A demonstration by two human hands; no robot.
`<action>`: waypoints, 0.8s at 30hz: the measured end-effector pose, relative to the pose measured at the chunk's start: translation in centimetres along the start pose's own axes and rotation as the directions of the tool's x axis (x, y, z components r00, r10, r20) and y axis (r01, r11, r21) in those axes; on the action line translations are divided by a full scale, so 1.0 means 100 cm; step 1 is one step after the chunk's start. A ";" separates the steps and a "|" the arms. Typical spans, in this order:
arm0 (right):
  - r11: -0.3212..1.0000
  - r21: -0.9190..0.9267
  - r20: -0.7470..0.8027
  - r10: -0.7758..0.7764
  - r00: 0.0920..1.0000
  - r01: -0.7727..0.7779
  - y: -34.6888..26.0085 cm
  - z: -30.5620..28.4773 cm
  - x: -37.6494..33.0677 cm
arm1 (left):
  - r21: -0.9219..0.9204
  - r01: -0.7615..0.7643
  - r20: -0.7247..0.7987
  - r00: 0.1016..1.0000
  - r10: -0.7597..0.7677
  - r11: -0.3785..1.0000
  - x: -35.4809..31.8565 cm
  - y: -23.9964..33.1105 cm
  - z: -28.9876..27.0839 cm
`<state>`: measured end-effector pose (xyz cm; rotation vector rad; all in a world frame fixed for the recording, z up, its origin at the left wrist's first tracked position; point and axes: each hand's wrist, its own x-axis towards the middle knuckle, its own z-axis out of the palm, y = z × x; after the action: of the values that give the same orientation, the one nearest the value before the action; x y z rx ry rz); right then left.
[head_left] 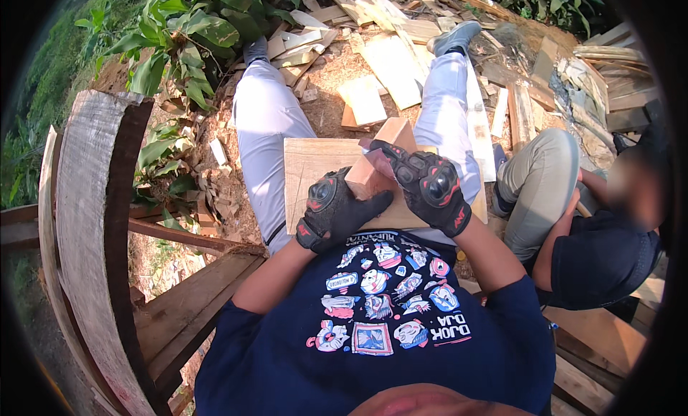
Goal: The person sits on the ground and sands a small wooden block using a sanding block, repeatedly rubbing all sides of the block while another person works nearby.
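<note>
A pale wooden block (396,134) slants over a wide wooden board (304,156) that lies across my lap. My left hand (335,209), in a black glove with a hard knuckle guard, grips the block's lower left end; its thumb reaches along the near side and the other fingers are partly hidden. On the block's right side, my gloved right hand (432,187) is closed on a thin reddish-brown sheet (384,152) that looks like sandpaper. The sheet wraps over the block's upper face. My right fingertips are partly hidden.
Wood offcuts (390,65) and sawdust cover the ground between and beyond my legs. Close on my left stands a tall grey plank (97,201) beside a dark beam (190,308). Leafy plants (193,36) grow at the far left. Another person (595,251) sits close on my right.
</note>
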<state>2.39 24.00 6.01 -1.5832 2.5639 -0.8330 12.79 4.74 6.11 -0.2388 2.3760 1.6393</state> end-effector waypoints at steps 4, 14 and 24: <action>0.980 -0.116 -0.034 -0.168 0.985 0.163 -0.016 0.022 -0.039 | 0.211 -0.468 0.042 0.881 0.470 0.858 0.011 -0.053 0.010; 0.990 -0.040 -0.170 -0.143 0.975 0.138 -0.006 0.025 -0.022 | 0.133 -0.377 0.035 0.926 0.376 0.917 0.009 -0.038 0.007; 0.998 -0.003 -0.040 0.056 0.998 -0.056 -0.025 0.010 -0.013 | 0.054 -0.070 0.024 0.997 0.069 0.996 0.004 -0.019 0.002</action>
<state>5.34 23.81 5.94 -1.5035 2.6254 -0.8629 12.93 4.29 4.16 -0.1290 2.4349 1.5950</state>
